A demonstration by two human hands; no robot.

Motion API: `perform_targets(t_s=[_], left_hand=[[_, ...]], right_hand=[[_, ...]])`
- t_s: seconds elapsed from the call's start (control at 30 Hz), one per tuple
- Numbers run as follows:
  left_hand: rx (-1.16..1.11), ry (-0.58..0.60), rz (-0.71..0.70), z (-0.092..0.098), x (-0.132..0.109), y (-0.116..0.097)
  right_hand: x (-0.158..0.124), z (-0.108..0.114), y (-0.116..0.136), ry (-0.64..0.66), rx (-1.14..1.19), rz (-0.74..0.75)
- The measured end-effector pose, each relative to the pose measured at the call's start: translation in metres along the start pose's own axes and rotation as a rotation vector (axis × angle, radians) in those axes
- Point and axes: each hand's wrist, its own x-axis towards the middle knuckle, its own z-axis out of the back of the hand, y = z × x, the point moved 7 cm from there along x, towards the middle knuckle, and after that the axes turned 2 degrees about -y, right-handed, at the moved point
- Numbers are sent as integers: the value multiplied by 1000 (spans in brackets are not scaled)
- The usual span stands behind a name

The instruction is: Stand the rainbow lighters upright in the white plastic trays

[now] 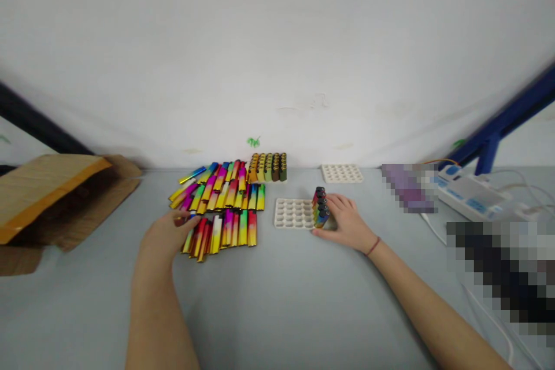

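Your left hand (167, 234) rests its fingers on the lighter pile (223, 208); you cannot tell if they grip. At 3 o'clock, your right hand (347, 222) curls its fingers around upright lighters (320, 207) in the tray (291, 213).

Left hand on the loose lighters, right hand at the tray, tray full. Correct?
No, not full. The head view shows the tray with a single row of lighters at its right end; its other slots are empty. Left hand on the loose lighters and right hand at the tray are as stated.
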Motion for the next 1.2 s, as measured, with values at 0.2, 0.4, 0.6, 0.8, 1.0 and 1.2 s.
perform_targets(t_s=[0.2,0.4,0.6,0.8,1.0,1.2], left_hand=[[96,47,59,6,-8,-11],[-349,-102,-128,12,-12,-38],[-1197,23,-122,-15,-37,-96],[-1483,413,-28,-55,-77,-150],[-1506,503,-58,-77,-96,-166],[-1552,577,44,-89,-103,-170]], right_hand=[[0,0,0,5,5,-8],[0,0,0,10,11,-21],[0,1,1,6,8,-8],[0,2,1,4,12,-2],[1,2,3,-1,3,-1],[1,2,4,4,6,-3]])
